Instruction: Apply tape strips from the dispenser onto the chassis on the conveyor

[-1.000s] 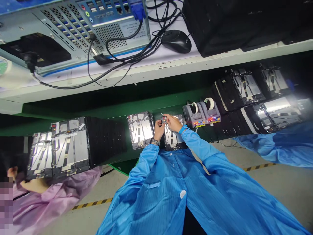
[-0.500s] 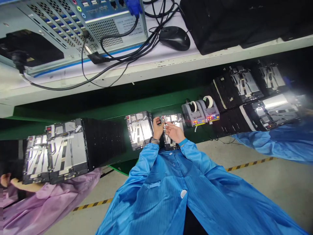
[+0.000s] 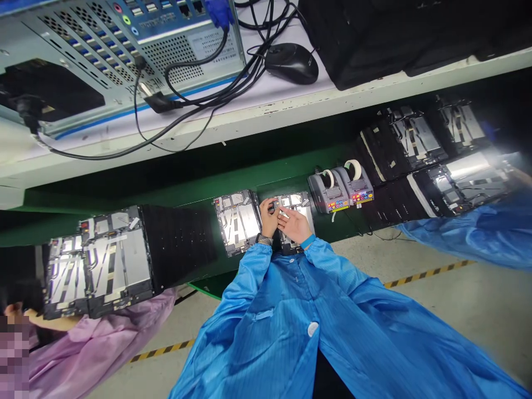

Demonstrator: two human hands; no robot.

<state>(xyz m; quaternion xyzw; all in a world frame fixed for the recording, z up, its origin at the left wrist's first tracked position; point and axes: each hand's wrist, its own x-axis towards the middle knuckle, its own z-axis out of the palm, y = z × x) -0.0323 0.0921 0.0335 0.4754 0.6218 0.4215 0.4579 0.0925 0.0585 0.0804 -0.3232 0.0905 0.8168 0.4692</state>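
An opened flat device (image 3: 298, 200), with silver plates and a black frame, lies on the green bench in front of me. Over its left side, my left hand (image 3: 269, 220) is closed with thumb and forefinger curled towards each other. From the right, my right hand (image 3: 296, 226) reaches across the same device, its fingertips pinched close beside the left ones. Whatever lies between the fingertips is too small to make out. Just left of my hands sits another opened device (image 3: 238, 221), seemingly on top of a stack.
Two grey tape dispensers (image 3: 341, 189) stand right of my hands. Black panels (image 3: 178, 235) and more opened devices (image 3: 118, 257) line the bench leftward. Further devices (image 3: 418, 136) lie at right. Co-workers' pink (image 3: 112, 343) and blue (image 3: 469, 230) sleeves flank me. A shelf (image 3: 249, 119) overhangs the back.
The view has shifted slightly. My right hand's fingers have moved a little against the left fingertips; both hands stay over the same device.
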